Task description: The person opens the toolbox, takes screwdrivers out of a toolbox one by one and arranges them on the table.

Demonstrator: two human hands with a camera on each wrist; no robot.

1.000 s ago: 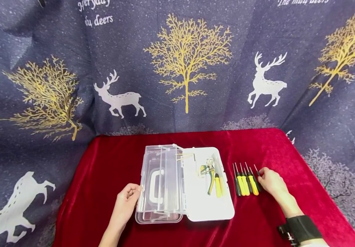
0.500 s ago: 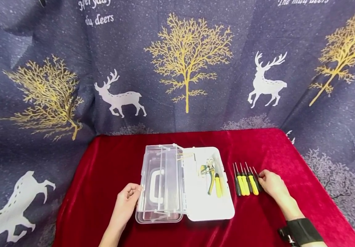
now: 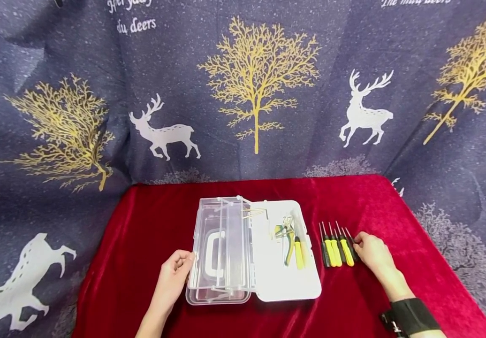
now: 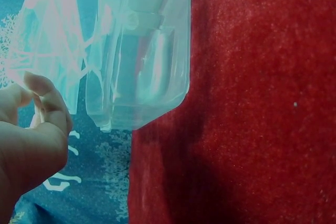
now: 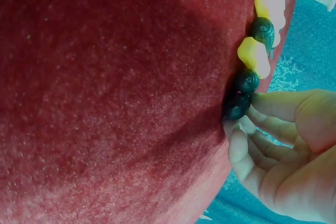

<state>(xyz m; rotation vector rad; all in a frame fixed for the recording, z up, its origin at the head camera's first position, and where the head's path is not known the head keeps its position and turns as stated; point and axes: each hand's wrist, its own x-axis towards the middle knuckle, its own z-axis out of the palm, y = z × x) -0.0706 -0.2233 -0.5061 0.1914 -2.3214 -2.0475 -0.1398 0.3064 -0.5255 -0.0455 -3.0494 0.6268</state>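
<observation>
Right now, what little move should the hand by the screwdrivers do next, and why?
Probably pinch the black screwdriver at the near end of the row and lift it. The right hand already has its fingertips against that handle, the box lies open beside the row with pliers inside, and the left hand rests at the lid.

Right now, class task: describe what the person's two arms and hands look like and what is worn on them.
Both arms are bare, with no sleeves in view. The right hand has a wide black band strapped round the wrist, with a small dark fitting at its near edge. The left hand shows no glove or ring; its wrist is cut off by the picture's edge. The fingers are bare, with short, unpainted nails.
</observation>
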